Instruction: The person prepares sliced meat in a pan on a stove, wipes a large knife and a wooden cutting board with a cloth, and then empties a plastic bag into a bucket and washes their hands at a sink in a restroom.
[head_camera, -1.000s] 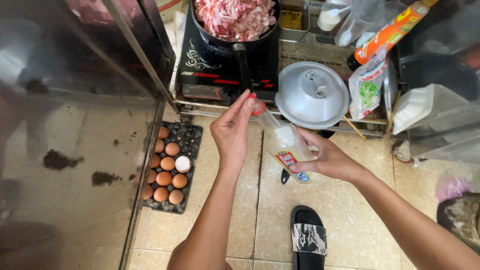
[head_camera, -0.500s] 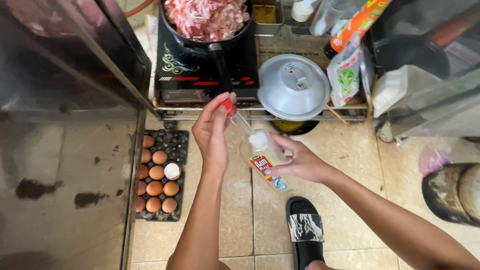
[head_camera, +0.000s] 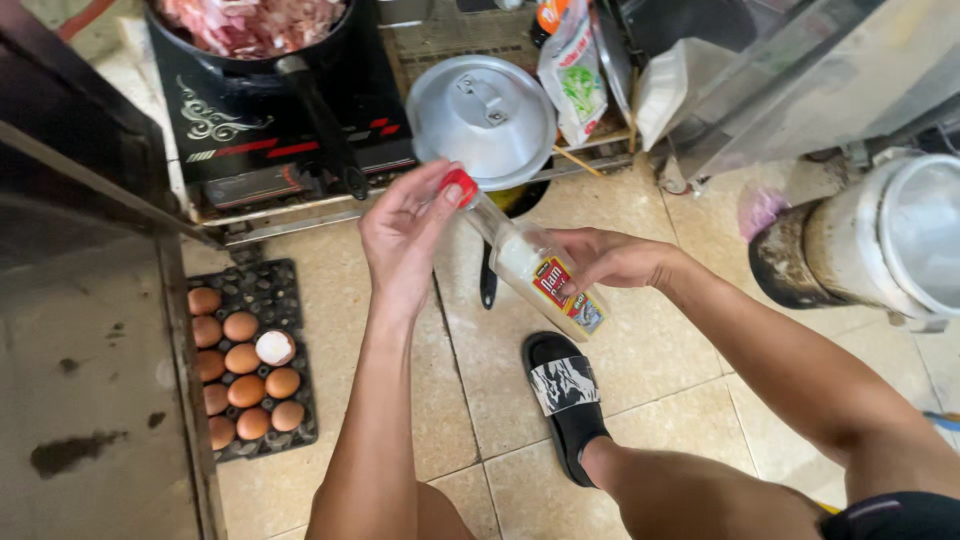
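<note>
Above the tiled floor (head_camera: 640, 350), a clear bottle (head_camera: 535, 270) with a red cap (head_camera: 460, 186) is held tilted between both hands. The bottle's lower body is wrapped by the right hand (head_camera: 610, 262), fingers curled around it. The cap is pinched by the fingers of the left hand (head_camera: 405, 230), thumb and fingertips pressed against it. Just beyond the cap, a metal lid (head_camera: 482, 118) lies beside a black pan (head_camera: 255, 35) of meat. An egg tray (head_camera: 250, 365) sits left of the arms.

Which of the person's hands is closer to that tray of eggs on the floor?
Left. The left hand pinches the bottle's red cap, up and right of the egg tray; the right hand holds the bottle farther right.
</note>
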